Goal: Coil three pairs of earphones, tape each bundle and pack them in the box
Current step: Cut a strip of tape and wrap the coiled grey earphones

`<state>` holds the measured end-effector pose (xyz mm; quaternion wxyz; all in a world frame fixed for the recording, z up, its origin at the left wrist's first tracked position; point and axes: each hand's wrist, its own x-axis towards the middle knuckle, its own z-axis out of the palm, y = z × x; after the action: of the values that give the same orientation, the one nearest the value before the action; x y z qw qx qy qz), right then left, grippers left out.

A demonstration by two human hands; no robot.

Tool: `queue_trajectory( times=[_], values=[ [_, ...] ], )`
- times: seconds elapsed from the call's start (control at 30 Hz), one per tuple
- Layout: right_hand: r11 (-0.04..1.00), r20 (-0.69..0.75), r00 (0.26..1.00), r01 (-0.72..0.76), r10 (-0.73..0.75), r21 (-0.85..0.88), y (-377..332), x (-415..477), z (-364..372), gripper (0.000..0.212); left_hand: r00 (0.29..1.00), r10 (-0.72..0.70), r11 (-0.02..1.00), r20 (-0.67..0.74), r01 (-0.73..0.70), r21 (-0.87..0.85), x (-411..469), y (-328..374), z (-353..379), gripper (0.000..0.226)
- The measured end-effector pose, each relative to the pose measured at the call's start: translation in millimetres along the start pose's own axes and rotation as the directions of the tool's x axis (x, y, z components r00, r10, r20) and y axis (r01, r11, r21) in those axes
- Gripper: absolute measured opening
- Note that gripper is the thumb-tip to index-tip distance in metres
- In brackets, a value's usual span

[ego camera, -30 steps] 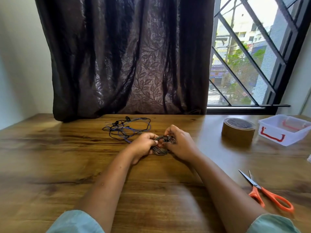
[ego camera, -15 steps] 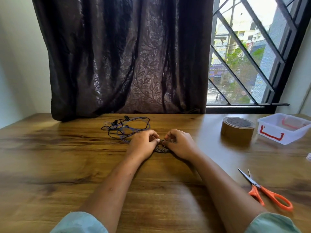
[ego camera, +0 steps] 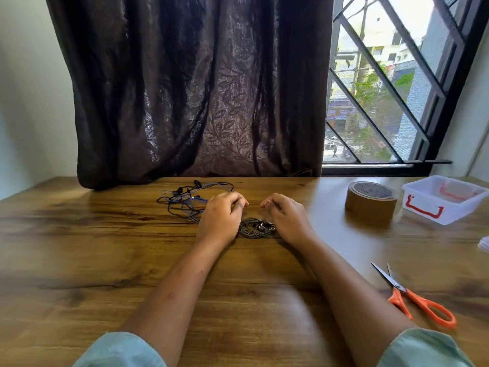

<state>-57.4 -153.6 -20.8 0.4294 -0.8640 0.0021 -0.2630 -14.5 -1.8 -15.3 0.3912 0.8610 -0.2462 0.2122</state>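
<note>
A coiled bundle of dark earphones (ego camera: pixel 256 228) lies flat on the wooden table (ego camera: pixel 79 247) between my wrists. My left hand (ego camera: pixel 221 218) hovers just left of it with fingers loosely curled, holding nothing. My right hand (ego camera: pixel 286 218) sits just right of the coil, fingers loosely curled and empty too. A loose tangle of black and blue earphones (ego camera: pixel 192 200) lies beyond my left hand, near the curtain. A roll of brown tape (ego camera: pixel 370 203) stands to the right. Further right is the white plastic box (ego camera: pixel 444 198) with red handles.
Orange-handled scissors (ego camera: pixel 415 296) lie near the table's front right. A dark curtain (ego camera: pixel 190 88) hangs down to the table's back edge. A barred window (ego camera: pixel 383 88) is at the back right. Something white (ego camera: pixel 484 243) shows at the right edge.
Both hands have let go of the coiled earphones, which now rest on the table. The hands have lifted and spread slightly apart beyond the coil.
</note>
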Motion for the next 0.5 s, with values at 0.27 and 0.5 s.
queue_trajectory(
  times=[0.27,0.5],
  values=[
    [0.967,-0.097,0.989,0.089,-0.115,-0.238,1,-6,-7,0.017,0.966,0.259,0.963,0.025,-0.26,0.077,-13,27,5,0.016],
    [0.896,-0.263,0.964,-0.092,-0.028,-0.434,-5,-10,-88,0.021,0.886,0.46,0.884,0.057,-0.463,0.06,-36,59,18,0.02]
  ],
)
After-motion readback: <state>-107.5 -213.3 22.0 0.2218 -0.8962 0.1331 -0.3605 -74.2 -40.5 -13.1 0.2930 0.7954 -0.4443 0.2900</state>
